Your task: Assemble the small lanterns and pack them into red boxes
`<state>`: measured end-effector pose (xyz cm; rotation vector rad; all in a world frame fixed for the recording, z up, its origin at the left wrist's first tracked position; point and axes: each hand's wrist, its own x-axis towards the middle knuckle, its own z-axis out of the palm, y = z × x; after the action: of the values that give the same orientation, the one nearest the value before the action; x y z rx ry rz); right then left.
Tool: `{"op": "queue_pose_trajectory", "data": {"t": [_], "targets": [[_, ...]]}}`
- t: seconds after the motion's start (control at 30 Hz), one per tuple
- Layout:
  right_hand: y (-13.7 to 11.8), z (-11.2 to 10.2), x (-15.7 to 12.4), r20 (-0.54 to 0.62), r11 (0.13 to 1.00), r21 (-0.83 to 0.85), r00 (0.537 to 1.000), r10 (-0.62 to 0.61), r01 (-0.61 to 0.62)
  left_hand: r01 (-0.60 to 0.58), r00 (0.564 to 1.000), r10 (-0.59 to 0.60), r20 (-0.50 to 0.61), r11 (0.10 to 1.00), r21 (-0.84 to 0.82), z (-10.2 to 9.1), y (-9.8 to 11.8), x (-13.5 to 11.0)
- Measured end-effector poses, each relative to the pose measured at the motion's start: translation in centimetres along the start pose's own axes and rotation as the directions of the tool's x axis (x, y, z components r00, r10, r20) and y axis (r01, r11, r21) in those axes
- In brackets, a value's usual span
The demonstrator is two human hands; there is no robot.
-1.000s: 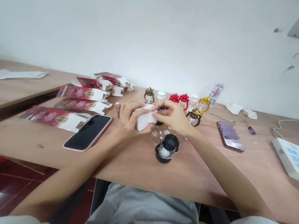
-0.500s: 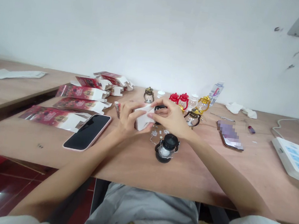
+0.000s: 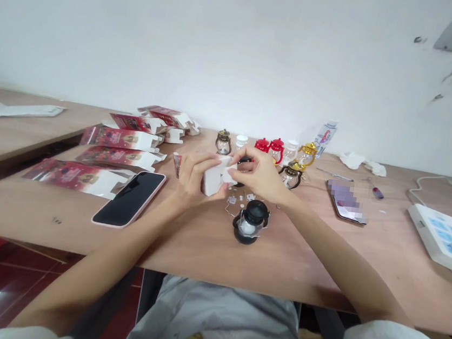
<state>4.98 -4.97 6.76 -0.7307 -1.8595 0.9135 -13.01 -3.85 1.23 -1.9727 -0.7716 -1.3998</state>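
Note:
My left hand [image 3: 192, 182] is wrapped round a small white carton [image 3: 212, 177], its white end turned toward me. The fingertips and thumb of my right hand [image 3: 255, 172] pinch a white flap at that end. A bit of red print shows left of my left hand; whether it belongs to this carton I cannot tell. Below the hands a small black lantern [image 3: 251, 221] with a clear globe stands on the table. Small white pieces and a thin wire [image 3: 230, 207] lie just behind it.
Several red printed cartons [image 3: 121, 139] with white open ends lie at the left, by a dark-screened phone [image 3: 128, 199]. Behind the hands stand several red, white, gold and dark lanterns [image 3: 276, 149] and a clear bottle [image 3: 327, 135]. At right are another phone [image 3: 344, 202] and a white device [image 3: 438, 237].
My right fingers have shifted at the carton's end, and a white flap now stands out between them. My left hand keeps its hold. The whole view has slid slightly.

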Motion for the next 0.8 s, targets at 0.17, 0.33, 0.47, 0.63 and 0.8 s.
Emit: {"op": "queue_pose_trajectory", "data": {"t": [0.17, 0.33, 0.47, 0.63, 0.8], "targets": [[0.3, 0.6, -0.2, -0.064, 0.992, -0.109, 0.996, -0.065, 0.058, -0.023, 1.0, 0.023, -0.017, 1.0, 0.004, 0.1, 0.0, -0.2], [0.4, 0.7, -0.2, -0.039, 0.995, -0.068, 0.996, -0.081, 0.078, -0.009, 0.999, 0.008, -0.044, 1.0, -0.011, 0.2, -0.1, -0.2], [0.5, 0.4, 0.0, -0.026, 0.994, -0.038, 0.994, -0.102, 0.101, -0.055, 0.995, 0.049, -0.089, 0.996, -0.067, 0.2, -0.2, 0.0], [1.4, 0.2, 0.3, 0.166, 0.991, 0.059, 0.978, -0.127, 0.119, -0.044, 0.996, 0.034, -0.084, 0.992, -0.122, 0.5, -0.6, -0.4], [2.0, 0.1, 0.5, 0.102, 0.983, 0.051, 0.978, -0.181, 0.177, 0.074, 0.997, -0.075, -0.012, 0.993, -0.096, 0.1, -0.7, -0.3]]}}
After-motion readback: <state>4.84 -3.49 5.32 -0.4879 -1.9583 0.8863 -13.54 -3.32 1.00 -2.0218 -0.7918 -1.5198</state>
